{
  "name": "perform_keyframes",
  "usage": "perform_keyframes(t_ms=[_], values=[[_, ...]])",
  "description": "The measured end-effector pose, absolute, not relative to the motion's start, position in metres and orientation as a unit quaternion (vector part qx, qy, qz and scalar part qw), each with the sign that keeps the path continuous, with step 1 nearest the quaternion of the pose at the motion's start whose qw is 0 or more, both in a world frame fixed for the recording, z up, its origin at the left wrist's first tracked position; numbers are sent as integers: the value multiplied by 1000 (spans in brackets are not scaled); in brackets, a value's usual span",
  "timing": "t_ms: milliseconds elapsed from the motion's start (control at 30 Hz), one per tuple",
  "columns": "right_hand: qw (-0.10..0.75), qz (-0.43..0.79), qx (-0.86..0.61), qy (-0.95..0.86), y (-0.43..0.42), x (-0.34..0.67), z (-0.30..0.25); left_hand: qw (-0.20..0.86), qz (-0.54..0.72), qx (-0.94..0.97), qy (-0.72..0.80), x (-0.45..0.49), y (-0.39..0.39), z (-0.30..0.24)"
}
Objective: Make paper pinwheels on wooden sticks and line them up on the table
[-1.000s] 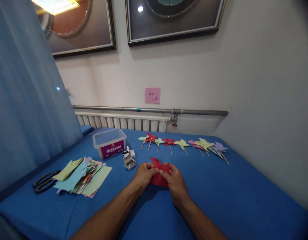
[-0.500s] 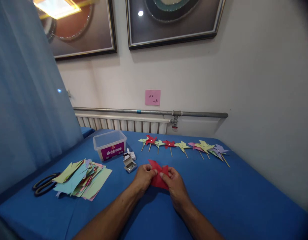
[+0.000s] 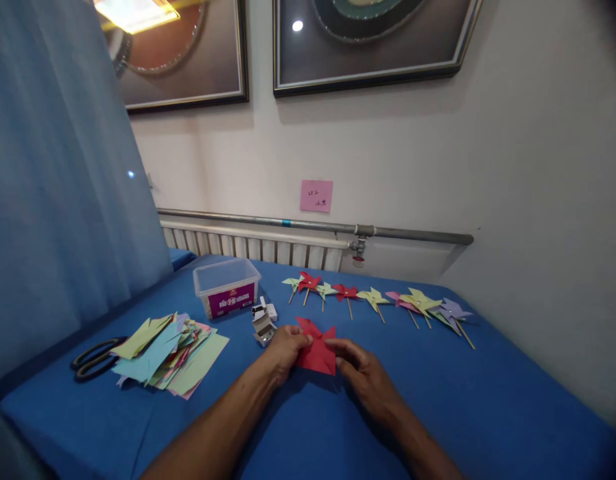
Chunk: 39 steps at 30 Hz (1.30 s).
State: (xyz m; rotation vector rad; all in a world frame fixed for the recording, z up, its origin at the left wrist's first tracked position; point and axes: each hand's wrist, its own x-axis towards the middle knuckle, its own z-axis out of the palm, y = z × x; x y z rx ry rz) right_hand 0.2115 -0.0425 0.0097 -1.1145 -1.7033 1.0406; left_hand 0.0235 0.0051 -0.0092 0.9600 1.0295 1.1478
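A red paper pinwheel (image 3: 318,352), partly folded, is held above the blue cloth. My left hand (image 3: 287,348) pinches it at its left side, thumb on top near the middle. At its right edge is my right hand (image 3: 363,371), with thumb and forefinger apart. The forefinger tip reaches the paper by the right flap; whether it touches cannot be made out. Just beyond my left hand lies a small opened cardboard box (image 3: 264,329) with small shiny bits inside, beside another small white box (image 3: 271,311).
Several finished pinwheels on sticks (image 3: 372,298) lie in a row at the back. A clear plastic tub (image 3: 227,275) with a purple label stands back left. Coloured paper pieces (image 3: 201,367) are piled at left, with black-handled scissors (image 3: 91,360) partly under them. A curtain (image 3: 63,167) hangs at left.
My right hand has let go of the red paper and moved slightly right, its fingers parting. My left hand keeps its pinch. The view has shifted a little to the left.
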Motion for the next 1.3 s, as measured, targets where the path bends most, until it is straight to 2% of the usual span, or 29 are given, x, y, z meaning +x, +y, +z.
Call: perform_keyframes(t_ms=[133, 567, 733, 1300], values=[[406, 394, -456, -687, -44, 211, 12, 605, 487, 443, 448, 24, 3, -9], [550, 417, -466, -554, -37, 193, -2, 549, 504, 466, 476, 41, -5, -14], [583, 443, -475, -488, -33, 187, -12, 562, 507, 448, 476, 44, -10, -10], [597, 467, -484, -437, -27, 182, -30, 600, 507, 425, 450, 47, -8, -22]])
